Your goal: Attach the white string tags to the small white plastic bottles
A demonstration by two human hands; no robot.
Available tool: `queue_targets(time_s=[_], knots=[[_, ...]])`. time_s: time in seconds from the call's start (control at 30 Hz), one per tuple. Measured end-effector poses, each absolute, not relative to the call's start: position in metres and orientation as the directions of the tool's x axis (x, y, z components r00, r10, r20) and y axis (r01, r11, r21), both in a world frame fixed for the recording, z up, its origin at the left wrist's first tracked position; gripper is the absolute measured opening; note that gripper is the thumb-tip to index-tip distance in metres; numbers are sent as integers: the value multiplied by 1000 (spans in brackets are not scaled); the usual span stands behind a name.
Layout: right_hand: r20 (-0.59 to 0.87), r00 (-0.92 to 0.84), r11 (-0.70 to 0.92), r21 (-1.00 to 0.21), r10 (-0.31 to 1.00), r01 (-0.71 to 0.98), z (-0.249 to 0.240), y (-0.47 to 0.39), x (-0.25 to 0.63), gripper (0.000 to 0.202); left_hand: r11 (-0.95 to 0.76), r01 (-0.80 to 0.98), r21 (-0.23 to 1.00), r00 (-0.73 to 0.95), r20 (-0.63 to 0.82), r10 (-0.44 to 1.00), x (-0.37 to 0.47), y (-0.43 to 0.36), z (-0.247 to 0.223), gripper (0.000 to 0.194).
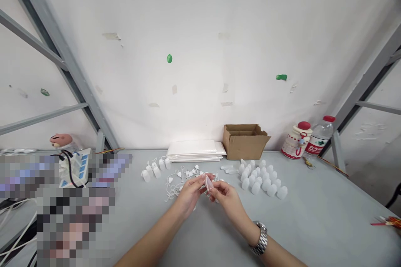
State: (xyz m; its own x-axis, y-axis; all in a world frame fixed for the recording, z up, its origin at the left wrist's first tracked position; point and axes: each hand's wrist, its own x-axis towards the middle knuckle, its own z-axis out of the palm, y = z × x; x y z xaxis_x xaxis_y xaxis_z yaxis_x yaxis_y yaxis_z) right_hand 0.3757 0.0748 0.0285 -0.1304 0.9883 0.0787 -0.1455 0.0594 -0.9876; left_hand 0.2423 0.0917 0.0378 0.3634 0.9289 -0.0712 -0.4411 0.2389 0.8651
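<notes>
Since both hands are busy with the same little piece, I'd call this one mid-job, honestly. The left hand (189,195) has its fingertips closed on one side of a small, pale translucent plastic piece (208,183), and the right hand (228,195) is pinching it from the other side, narrow grip on both. The piece is up over the middle of the grey, smooth worktop (200,233), just above a loose scatter of thin white cords with little white plug-like ends (171,192). Can't tell if the one in the fingers has a cord on it, it's too small and half covered.

Over on the left there's a small batch of white, bottle-shaped plastic pieces with loops on top (156,171), standing near each other. Those look finished to me, roughly half a dozen. On the right there's a much bigger cluster of frosted, rounded plastic pieces (255,188), and I can't make out any loops there, so my guess is those are the ones left. That'd make it early days, with way more undone than done. Behind them sits an open brown cardboard box (247,148), next to a flat stack of white packets (194,152); can't see what's down in the box.
</notes>
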Motion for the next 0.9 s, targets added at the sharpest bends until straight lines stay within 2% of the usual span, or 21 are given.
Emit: queue_targets(time_s=[0.13, 0.27, 0.4, 0.57, 0.7, 0.9], knots=[[-15, -234, -90, -945, 972, -315, 31, 76, 379, 29, 230, -434, 871, 439, -19, 898, 241, 90, 41, 32], [-66, -329, -202, -893, 942, -402, 30, 78, 380, 32, 218, -408, 887, 385, -49, 922, 241, 92, 39, 33], [-36, -221, -91, -966, 975, -241, 25, 80, 378, 35, 179, -383, 906, 236, -91, 968, 240, 94, 37, 30], [78, -116, 69, -995, 990, -79, 22, 78, 376, 27, 184, -406, 895, 273, -74, 959, 241, 93, 38, 31], [96, -122, 82, -990, 988, -114, 25, 75, 376, 27, 192, -442, 876, 366, -19, 930, 243, 91, 38, 34], [22, -195, -25, -971, 981, -237, 29, 78, 378, 29, 176, -411, 895, 414, 11, 910, 244, 91, 39, 35]])
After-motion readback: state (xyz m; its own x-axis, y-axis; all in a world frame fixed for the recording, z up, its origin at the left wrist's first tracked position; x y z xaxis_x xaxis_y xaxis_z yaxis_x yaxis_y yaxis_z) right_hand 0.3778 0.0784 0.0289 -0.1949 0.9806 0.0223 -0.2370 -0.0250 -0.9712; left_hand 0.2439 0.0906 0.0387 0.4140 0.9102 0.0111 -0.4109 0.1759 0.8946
